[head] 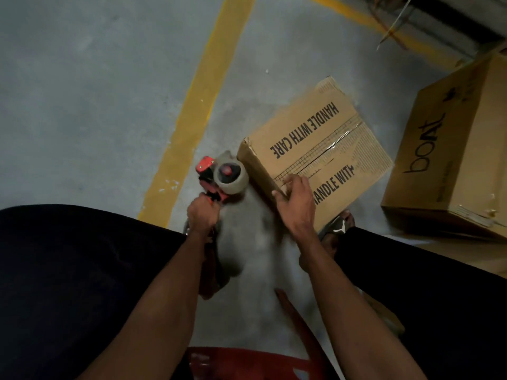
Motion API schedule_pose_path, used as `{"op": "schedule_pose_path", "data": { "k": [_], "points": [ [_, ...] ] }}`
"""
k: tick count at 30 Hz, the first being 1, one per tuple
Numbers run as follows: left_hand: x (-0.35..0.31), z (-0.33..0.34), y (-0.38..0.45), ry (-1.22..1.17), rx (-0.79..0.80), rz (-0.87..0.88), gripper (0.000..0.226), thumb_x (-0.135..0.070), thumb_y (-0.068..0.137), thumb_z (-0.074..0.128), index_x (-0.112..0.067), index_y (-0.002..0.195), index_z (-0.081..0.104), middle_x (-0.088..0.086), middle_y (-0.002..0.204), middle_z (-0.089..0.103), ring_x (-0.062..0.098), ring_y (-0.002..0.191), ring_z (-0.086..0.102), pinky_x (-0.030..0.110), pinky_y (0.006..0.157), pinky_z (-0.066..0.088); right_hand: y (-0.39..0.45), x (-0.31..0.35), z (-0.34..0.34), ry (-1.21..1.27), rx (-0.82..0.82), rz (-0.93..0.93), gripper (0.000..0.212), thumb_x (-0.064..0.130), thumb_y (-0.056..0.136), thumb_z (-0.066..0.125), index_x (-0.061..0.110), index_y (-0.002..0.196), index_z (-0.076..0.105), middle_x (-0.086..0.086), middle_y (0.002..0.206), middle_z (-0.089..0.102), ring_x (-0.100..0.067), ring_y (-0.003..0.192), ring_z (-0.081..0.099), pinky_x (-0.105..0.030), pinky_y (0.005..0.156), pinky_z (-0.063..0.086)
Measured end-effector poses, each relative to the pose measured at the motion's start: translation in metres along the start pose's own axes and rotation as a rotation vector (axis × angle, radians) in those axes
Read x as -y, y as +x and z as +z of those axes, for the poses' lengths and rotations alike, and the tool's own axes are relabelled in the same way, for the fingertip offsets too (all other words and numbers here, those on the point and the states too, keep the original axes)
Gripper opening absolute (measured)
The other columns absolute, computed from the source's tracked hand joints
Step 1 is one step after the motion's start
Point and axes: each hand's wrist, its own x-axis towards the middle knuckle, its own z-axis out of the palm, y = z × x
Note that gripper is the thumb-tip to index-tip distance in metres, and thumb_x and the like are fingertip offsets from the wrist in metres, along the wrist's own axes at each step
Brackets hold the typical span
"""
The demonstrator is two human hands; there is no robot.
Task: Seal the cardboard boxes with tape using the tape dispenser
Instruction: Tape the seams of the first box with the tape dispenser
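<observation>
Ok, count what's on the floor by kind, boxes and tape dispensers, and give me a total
Cardboard boxes: 2, the "HANDLE WITH CARE" box and the "boat" box
Tape dispensers: 1, the red tape dispenser, held by the left hand
Total: 3

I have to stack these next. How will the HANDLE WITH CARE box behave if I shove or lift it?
The HANDLE WITH CARE box looks stiff: flat panels, tape along the top seam. Its dented near corner suggests the cardboard crushes easily. Squat and flat-bottomed on the concrete floor, it should slide rather than tip; the right hand grips its edge. Weight cannot be judged.
</observation>
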Motion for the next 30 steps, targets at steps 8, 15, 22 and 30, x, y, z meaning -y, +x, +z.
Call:
{"op": "schedule_pose_path", "data": {
  "k": [8,15,22,30],
  "points": [
    [0.005,-0.024,0.054,-0.071,0.011,-0.173,0.038,-0.019,0.100,0.053,0.009,0.126,0.054,0.034,0.129,0.055,0.051,0.122,0.052,0.051,0.100,0.043,0.017,0.007,0.004,-0.216,0.006,0.030,0.031,0.043,0.085,0.077,0.021,0.095,0.059,-0.002,0.097,0.064,-0.028,0.084,0.065,-0.037,0.074,0.053],
    [-0.018,-0.021,0.045,-0.258,-0.019,-0.435,0.074,-0.023,0.091,0.060,-0.002,0.153,0.026,0.028,0.150,0.033,0.047,0.135,0.038,0.050,0.109,0.036,0.037,0.015,0.009,-0.157,0.065,0.147,0.040,0.044,0.075,0.084,0.020,0.094,0.058,-0.003,0.095,0.065,-0.027,0.086,0.064,-0.034,0.072,0.050],
    [-0.090,0.023,-0.024,-0.661,0.263,-0.130,0.026,-0.020,0.075,0.050,-0.014,0.084,0.074,0.008,0.086,0.075,0.029,0.083,0.069,0.036,0.078,0.055,0.006,-0.026,-0.018,-0.118,0.064,-0.010,0.042,0.025,0.068,0.083,0.022,0.103,0.059,0.001,0.113,0.055,-0.023,0.105,0.056,-0.044,0.089,0.052],
    [-0.163,0.000,-0.082,-0.984,0.393,-0.173,0.026,0.001,0.089,0.045,-0.008,0.079,0.067,0.007,0.071,0.066,0.017,0.061,0.059,0.016,0.043,0.044,-0.043,-0.018,-0.028,-0.025,0.276,0.135,0.095,0.043,0.066,0.054,0.019,0.157,0.039,-0.015,0.155,0.045,-0.034,0.138,0.046,-0.041,0.112,0.039]
  ]
}}
